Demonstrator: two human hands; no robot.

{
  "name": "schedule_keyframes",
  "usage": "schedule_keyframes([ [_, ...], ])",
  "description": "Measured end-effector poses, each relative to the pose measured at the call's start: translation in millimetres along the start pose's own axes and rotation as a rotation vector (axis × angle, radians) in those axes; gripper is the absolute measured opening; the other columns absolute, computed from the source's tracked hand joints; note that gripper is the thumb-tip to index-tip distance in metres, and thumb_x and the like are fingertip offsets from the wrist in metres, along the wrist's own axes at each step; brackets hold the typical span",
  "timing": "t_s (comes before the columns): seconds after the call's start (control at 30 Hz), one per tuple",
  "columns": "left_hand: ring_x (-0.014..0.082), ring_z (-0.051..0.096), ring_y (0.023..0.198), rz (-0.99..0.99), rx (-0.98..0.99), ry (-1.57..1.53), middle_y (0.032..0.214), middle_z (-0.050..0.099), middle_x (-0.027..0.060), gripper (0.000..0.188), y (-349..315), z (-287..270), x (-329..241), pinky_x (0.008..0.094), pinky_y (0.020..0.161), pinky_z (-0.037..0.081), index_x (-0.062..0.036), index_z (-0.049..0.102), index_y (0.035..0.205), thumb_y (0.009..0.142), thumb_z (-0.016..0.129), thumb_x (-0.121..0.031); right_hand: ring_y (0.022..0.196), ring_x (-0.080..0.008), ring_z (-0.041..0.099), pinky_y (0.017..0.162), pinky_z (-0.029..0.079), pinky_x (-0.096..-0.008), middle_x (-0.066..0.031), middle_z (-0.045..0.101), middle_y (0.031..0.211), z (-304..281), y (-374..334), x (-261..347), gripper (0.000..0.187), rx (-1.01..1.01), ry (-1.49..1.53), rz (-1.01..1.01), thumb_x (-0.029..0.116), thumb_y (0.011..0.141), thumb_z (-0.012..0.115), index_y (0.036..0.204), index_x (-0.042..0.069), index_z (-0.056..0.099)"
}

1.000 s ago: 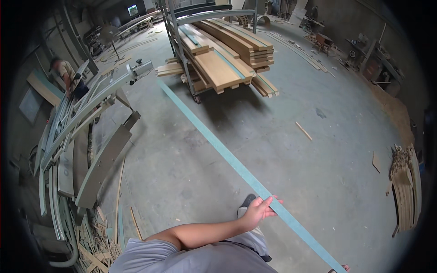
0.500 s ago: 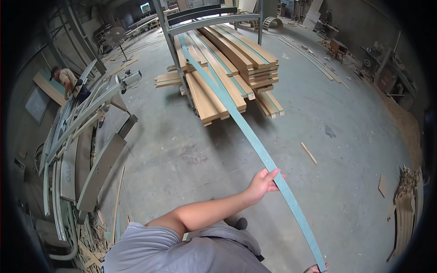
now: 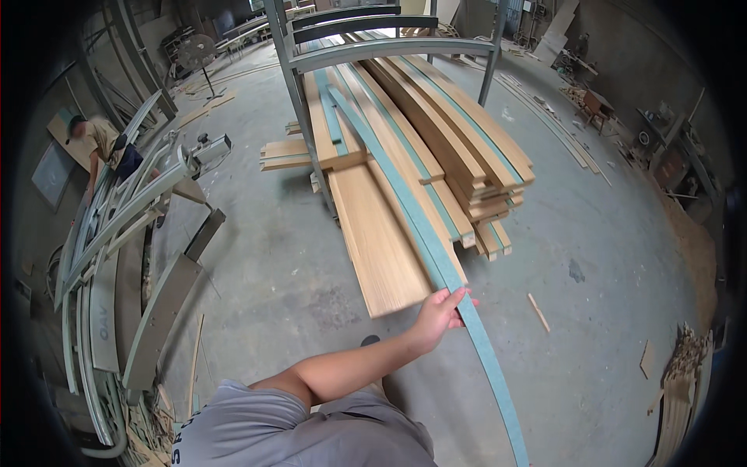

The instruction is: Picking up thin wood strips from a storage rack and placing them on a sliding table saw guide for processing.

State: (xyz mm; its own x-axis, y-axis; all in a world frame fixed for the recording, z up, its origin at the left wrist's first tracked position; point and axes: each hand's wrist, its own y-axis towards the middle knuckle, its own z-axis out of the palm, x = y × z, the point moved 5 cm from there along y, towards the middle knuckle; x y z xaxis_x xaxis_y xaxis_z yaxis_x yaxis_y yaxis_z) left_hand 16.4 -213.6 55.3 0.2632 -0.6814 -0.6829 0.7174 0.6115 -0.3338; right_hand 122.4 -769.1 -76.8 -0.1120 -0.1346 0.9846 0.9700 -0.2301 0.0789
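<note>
My left hand (image 3: 440,319) is closed around a long, thin teal strip (image 3: 489,370), with the thumb on top and the fingers underneath. From there the strip runs away over a stack of pale wooden boards (image 3: 381,241), its far end lying on the pile. Its near part curves down and leaves the picture at the lower edge. My right hand is out of sight now. More teal strips lie between and on the boards, one of them short (image 3: 331,117) at the far left of the stack.
A grey metal rack frame (image 3: 389,53) stands over the stack. On the left is a long machine (image 3: 105,319), with a co-worker (image 3: 105,144) bending beside it. A loose wood stick (image 3: 538,313) lies on the floor to the right. Offcuts (image 3: 681,389) stand at the right edge.
The stack and rack appear nearer, and my left hand with the strip is now close to the boards' near ends. My right hand, earlier at the strip's near end, has left the picture.
</note>
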Motion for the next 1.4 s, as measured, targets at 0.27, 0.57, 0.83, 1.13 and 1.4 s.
schedule_keyframes([
  [0.27, 0.0201, 0.057, 0.096, 0.245, -0.071, -0.184, 0.109, 0.057, 0.0129, 0.030, 85.2, -103.8, -144.1, 0.0350, 0.085, 0.047, -0.0016, 0.046, 0.112, 0.094, 0.044, -0.026, 0.086, -0.0186, 0.055, 0.070, 0.049, -0.0245, -0.0142, 0.058, 0.102, 257.4, -111.4, 18.4, 0.026, 0.186, 0.644, 0.662, 0.008, 0.088, 0.050, 0.110, -0.005, 0.051],
  [0.57, 0.0195, 0.057, 0.103, -0.047, -0.008, -0.094, 0.114, 0.056, 0.0116, 0.029, 74.9, -188.9, -134.2, 0.0324, 0.085, 0.049, -0.0051, 0.045, 0.117, 0.094, 0.044, -0.024, 0.076, -0.0119, 0.054, 0.067, 0.049, -0.0242, -0.0005, 0.055, 0.101, 483.1, -257.8, 28.8, 0.044, 0.325, 0.522, 0.845, 0.037, 0.093, 0.043, 0.131, 0.014, 0.036],
  [0.83, 0.0274, 0.058, 0.097, -0.033, -0.045, -0.016, 0.108, 0.053, 0.0191, 0.032, 63.7, -245.9, -227.5, 0.0396, 0.083, 0.049, -0.0024, 0.034, 0.116, 0.093, 0.045, -0.022, 0.083, -0.0276, 0.063, 0.071, 0.053, -0.0403, -0.0099, 0.052, 0.121, 601.4, -396.5, 14.6, 0.048, 0.840, 0.483, 1.231, 0.043, 0.095, 0.029, 0.131, 0.012, 0.035],
  [1.13, 0.0226, 0.061, 0.086, 0.030, -0.072, 0.031, 0.101, 0.056, 0.0153, 0.023, 153.7, -382.9, -401.5, 0.0351, 0.070, 0.053, -0.0037, 0.037, 0.109, 0.094, 0.042, -0.020, 0.118, -0.0368, 0.042, 0.099, 0.033, -0.0414, -0.0217, 0.045, 0.127, 766.3, -460.6, 145.7, 0.050, 1.220, -0.904, -0.606, 0.015, 0.078, 0.061, 0.125, 0.005, 0.047],
  [1.4, 0.0215, 0.061, 0.085, 0.063, -0.089, 0.042, 0.101, 0.057, 0.0146, 0.022, 178.2, -461.0, -472.6, 0.0328, 0.067, 0.053, -0.0038, 0.037, 0.110, 0.094, 0.042, -0.018, 0.097, -0.0340, 0.053, 0.084, 0.043, -0.0389, -0.0210, 0.054, 0.106, 761.2, -506.6, 52.7, 0.047, 1.299, -0.965, -0.369, 0.010, 0.082, 0.058, 0.127, 0.006, 0.046],
])
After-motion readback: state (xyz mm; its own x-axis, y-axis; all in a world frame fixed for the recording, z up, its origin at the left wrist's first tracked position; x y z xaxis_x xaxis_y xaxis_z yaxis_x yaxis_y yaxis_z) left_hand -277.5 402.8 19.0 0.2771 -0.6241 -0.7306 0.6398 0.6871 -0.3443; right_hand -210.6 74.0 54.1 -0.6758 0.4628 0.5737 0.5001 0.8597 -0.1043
